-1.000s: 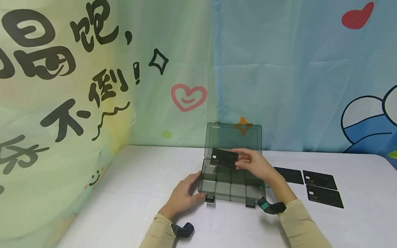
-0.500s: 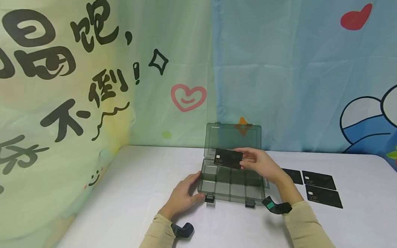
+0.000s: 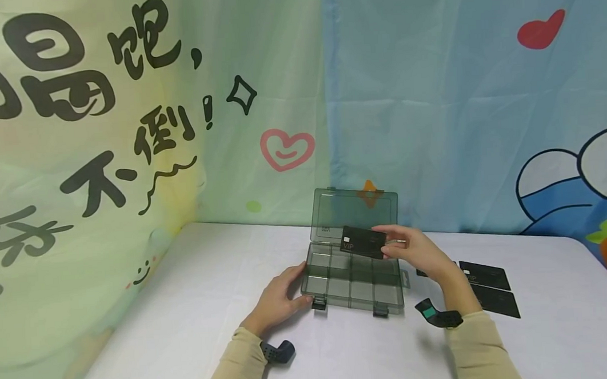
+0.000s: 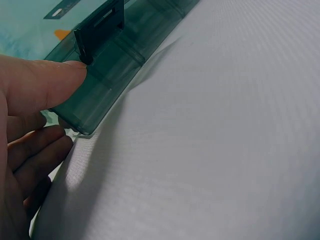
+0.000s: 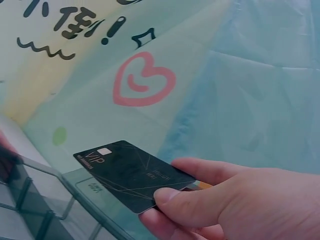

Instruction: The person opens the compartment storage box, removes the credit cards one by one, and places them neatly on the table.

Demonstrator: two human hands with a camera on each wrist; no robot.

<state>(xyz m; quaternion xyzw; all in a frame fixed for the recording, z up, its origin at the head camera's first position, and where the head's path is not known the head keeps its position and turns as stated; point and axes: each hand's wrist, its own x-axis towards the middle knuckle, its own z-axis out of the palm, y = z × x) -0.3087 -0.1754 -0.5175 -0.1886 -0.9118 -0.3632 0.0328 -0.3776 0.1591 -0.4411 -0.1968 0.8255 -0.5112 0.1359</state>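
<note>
A black VIP card (image 3: 360,242) is pinched at its right end between the thumb and fingers of my right hand (image 3: 415,249). In the head view it overlaps the back compartments and hinge line of a grey-green clear plastic box (image 3: 362,292). The box's see-through lid (image 3: 353,212) stands raised at the back. My left hand (image 3: 277,298) holds the box's front left corner. In the left wrist view its thumb (image 4: 55,85) presses the front wall beside a dark latch (image 4: 102,30), with the other fingers round the corner, partly hidden.
Right of the box, on the white table (image 3: 187,333), lie more black cards: one at the back (image 3: 485,274), another in front (image 3: 497,300), and a third mostly hidden by my right forearm. A printed curtain (image 3: 406,92) hangs close behind the lid.
My right hand has moved rightward with the black card, now covering more of the cards on the table. My left hand has stayed at the box's corner.
</note>
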